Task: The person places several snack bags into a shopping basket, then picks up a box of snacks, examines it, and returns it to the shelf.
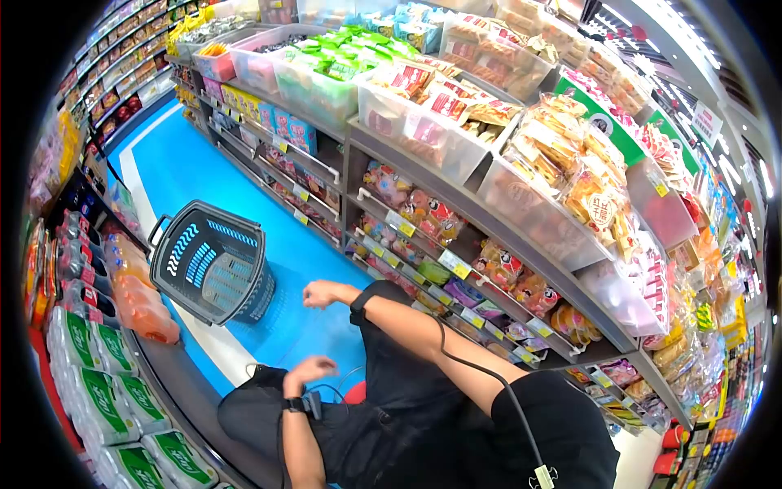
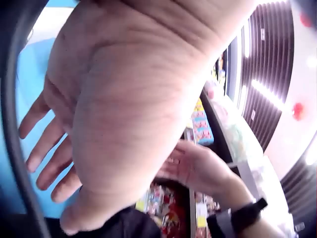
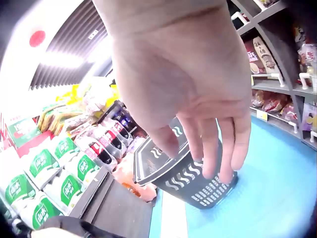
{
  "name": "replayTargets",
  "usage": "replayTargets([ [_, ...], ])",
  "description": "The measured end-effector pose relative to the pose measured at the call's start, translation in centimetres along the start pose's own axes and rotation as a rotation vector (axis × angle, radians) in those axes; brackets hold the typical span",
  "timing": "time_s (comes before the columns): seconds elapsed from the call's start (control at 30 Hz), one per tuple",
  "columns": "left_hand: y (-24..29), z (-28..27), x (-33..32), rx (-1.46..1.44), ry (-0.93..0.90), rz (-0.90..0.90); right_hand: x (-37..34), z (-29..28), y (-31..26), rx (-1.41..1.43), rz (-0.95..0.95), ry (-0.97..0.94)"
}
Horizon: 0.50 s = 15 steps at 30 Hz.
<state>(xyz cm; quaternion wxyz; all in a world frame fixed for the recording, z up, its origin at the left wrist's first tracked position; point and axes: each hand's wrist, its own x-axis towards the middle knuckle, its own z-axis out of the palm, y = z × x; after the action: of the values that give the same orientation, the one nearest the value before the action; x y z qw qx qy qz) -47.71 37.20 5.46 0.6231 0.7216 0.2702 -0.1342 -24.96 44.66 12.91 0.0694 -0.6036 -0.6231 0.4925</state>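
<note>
Shelves (image 1: 350, 159): grey, lining the aisle to the right in head view; packaged goods and price tags on the lower levels.
Floor (image 1: 305, 248): bright blue, with a white stripe (image 1: 221, 349) along its left side.
Person (image 1: 383, 432): black clothing, at the bottom of head view, between the shelves and the drinks.
Basket (image 1: 181, 281): dark grey, slotted walls, open top; on the floor near the stripe, ahead of both hands, handle on the far left side. Neither hand touches it.
Tubs (image 1: 407, 126): clear plastic, in a row on top of the shelves, heaped with wrapped snacks; one holds green packets (image 1: 350, 53).
Drinks: white-and-green packs (image 1: 102, 403) at lower left; orange bottles (image 1: 142, 306) just beside the basket; dark bottles (image 1: 81, 253) with red labels behind those.
Right hand (image 1: 322, 294): loose, fingers hanging relaxed, nothing held; the nearer one to the basket, a gap between. In right wrist view its fingers cross in front of the basket.
Left hand (image 1: 309, 372): well opened, fingers extended and apart in left wrist view, nothing held; close to the black clothing.
Wristbands: black, one on the right wrist (image 1: 358, 308), one on the left (image 1: 295, 404).
Clip (image 1: 543, 477): small, pale, on a black cable (image 1: 498, 379) beside the right arm.
</note>
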Motion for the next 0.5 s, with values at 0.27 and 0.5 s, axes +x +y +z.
replayTargets([
  [0.27,2.6,6.6,4.2,0.144,-0.751,-0.141,-3.6,-0.5,5.0,0.363,0.028,0.08],
  [0.5,4.2,5.6,6.1,0.299,-0.824,0.014,0.6,-0.7,3.6,0.891,-0.047,0.243],
])
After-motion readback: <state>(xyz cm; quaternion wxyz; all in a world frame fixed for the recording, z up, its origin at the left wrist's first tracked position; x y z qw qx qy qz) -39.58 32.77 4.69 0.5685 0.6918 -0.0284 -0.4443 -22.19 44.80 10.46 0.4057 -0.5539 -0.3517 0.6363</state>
